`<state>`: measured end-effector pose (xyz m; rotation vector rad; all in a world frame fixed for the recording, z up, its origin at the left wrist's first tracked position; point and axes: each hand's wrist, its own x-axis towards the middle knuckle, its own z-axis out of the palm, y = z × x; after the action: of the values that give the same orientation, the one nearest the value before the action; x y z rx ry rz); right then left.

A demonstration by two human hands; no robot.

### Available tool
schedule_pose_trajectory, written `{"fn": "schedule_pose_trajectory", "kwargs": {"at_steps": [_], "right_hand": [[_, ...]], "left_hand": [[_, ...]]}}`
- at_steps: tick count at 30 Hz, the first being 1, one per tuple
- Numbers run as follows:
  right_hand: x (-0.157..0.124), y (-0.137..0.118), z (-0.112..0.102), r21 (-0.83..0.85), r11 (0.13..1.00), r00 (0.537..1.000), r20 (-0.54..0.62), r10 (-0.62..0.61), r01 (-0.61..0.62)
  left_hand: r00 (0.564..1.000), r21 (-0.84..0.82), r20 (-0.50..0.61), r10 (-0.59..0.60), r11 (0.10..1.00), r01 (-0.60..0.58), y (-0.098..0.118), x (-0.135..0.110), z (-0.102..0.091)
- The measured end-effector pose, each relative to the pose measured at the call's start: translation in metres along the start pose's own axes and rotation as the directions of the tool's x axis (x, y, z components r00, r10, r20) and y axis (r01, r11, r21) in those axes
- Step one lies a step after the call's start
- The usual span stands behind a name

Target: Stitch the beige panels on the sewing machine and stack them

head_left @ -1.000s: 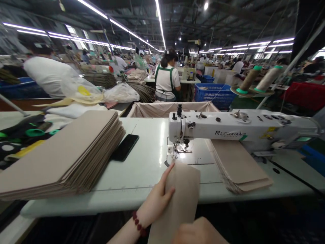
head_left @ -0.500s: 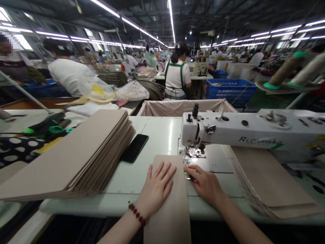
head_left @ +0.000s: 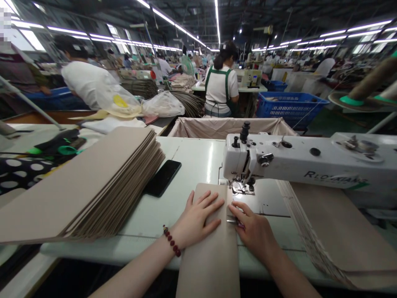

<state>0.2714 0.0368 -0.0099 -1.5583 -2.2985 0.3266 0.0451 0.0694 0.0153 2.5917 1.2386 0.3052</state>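
Change: the beige strip (head_left: pixel 214 256) has slid forward, its far end now just short of the presser foot (head_left: pixel 241 189) of the sewing machine (head_left: pixel 310 159).
Far left of the machine: a stack of beige panels (head_left: pixel 93 186) lies fanned on the white sewing table (head_left: pixel 198 155).
Left of the machine: a black smartphone (head_left: pixel 163 178) lies face up beside that stack.
Left hand (head_left: pixel 198 217): open, palm down and fingers spread, pressing on the strip; a red bead bracelet (head_left: pixel 172 241) circles the wrist.
Strip: lies flat in front of the machine's needle area, running off the table edge towards the person.
Right hand (head_left: pixel 252 231): curled at the strip's right edge, apparently gripping small snips (head_left: pixel 232 221) with a metal blade.
Right of the machine: a second stack of beige panels (head_left: pixel 335 236) lies on the table, partly under the machine's arm.
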Motion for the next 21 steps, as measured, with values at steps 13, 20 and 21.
{"fn": "schedule_pose_trajectory", "kwargs": {"at_steps": [13,20,21], "right_hand": [[0.0017,-0.0002,-0.0004,0.072,0.997,1.000,-0.007,-0.021,0.021],[0.0031,-0.0014,0.0008,0.066,0.998,1.000,0.008,0.007,-0.007],[0.0034,-0.0016,0.0007,0.063,0.998,1.000,0.008,0.010,-0.011]], "left_hand": [[0.999,-0.042,0.008,0.035,0.998,-0.035,-0.0081,0.0034,-0.0039],[1.000,-0.065,0.008,0.025,0.998,-0.024,-0.0103,0.0036,-0.0046],[1.000,-0.068,0.007,0.026,0.997,-0.026,-0.0105,0.0037,-0.0044]]}}
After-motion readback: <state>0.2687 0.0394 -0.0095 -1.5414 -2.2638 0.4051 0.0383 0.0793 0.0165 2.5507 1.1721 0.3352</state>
